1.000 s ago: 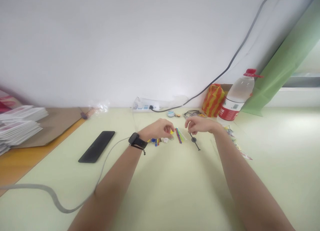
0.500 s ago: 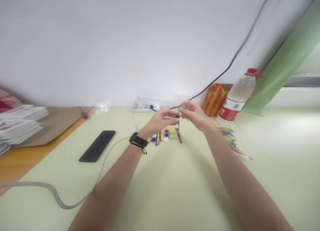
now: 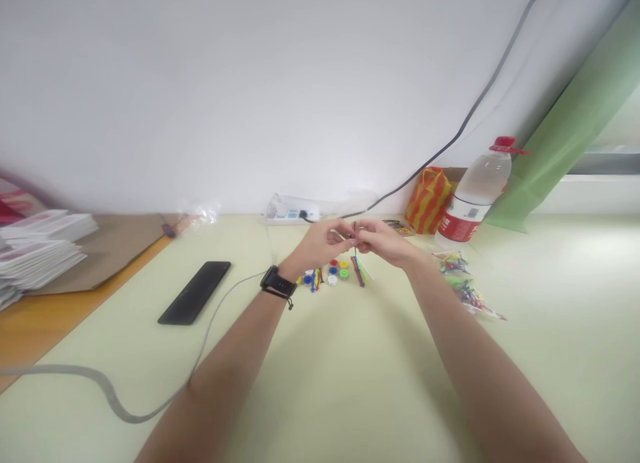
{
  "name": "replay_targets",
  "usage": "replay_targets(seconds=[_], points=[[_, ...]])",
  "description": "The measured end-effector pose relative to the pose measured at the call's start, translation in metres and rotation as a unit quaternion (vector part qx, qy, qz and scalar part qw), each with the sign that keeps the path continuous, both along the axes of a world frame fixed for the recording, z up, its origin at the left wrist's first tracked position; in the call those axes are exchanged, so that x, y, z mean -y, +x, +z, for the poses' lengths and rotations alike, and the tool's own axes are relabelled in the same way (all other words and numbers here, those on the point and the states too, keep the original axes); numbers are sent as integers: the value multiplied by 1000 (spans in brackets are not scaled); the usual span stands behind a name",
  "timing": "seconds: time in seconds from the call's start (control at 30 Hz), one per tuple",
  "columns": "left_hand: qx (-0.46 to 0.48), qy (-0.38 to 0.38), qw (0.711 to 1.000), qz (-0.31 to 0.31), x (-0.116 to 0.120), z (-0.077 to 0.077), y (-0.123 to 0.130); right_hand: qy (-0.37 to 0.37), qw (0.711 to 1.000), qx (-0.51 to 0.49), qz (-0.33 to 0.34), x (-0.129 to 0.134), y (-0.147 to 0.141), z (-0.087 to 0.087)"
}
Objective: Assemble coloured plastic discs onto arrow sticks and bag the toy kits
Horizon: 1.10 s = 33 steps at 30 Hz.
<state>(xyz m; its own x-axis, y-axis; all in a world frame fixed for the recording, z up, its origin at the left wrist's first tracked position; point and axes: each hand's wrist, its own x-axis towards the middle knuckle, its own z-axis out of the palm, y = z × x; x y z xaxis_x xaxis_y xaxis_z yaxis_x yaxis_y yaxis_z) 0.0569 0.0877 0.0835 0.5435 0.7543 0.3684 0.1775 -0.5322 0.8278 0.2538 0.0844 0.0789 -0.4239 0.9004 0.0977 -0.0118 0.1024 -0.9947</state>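
Note:
Above the table, my left hand (image 3: 323, 241) and my right hand (image 3: 383, 240) meet fingertip to fingertip. Both are closed in a pinch around a thin dark stick (image 3: 355, 251), held upright. A small dark piece on the stick is mostly covered by the fingers, so its kind cannot be made out. Below the hands lie small round plastic discs in red, yellow, blue, white and green (image 3: 344, 274). A bundle of coloured thin sticks (image 3: 359, 272) lies to their right, and more coloured sticks (image 3: 317, 280) lie to their left.
A black phone (image 3: 195, 293) and a grey cable (image 3: 107, 387) lie on the left. A power strip (image 3: 293, 211) is against the wall. At the right stand a water bottle (image 3: 470, 199) and a red-yellow bag (image 3: 427, 199), with packets of small coloured parts (image 3: 470, 293) nearby.
My right hand has moved down and left along the stick, and its fingers now meet those of my left hand. The stick has dropped slightly; less of it shows above the fingers.

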Motion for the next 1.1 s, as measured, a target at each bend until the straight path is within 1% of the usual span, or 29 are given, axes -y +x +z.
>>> replay_targets(seconds=[0.17, 0.23, 0.3, 0.43, 0.53, 0.67, 0.77, 0.83, 0.97, 1.03, 1.1], points=[[-59, 46, 997, 10, 2, -7, 2, -24, 997, 75, 13, -2, -3, -9], [-79, 64, 995, 14, 2, -9, 2, -33, 996, 79, 22, -3, -3, -12], [-86, 74, 993, 20, 1, -10, 2, -41, 996, 77, 16, -5, -4, -15], [-91, 71, 993, 25, 1, -13, 3, -53, 996, 78, 2, -8, -7, -20], [-100, 71, 992, 31, 2, -12, 3, -60, 996, 67, 5, -8, -9, -23], [-109, 101, 988, 38, 0, -8, -1, -57, 998, 36, 8, -5, -11, -21], [-106, 119, 987, 27, -3, -4, -5, -49, 999, 17, 17, -3, -10, -19], [-106, 122, 987, 19, -4, -2, -6, -41, 999, 23, 16, -4, -9, -19], [-80, 113, 990, 7, -1, 3, -5, -26, 997, 71, -19, -9, -8, -25], [-73, 102, 992, -6, 2, 5, -4, -22, 992, 113, -49, -13, -5, -29], [-92, 84, 992, -29, 5, 3, -3, -15, 981, 171, -88, -18, 2, -35]])
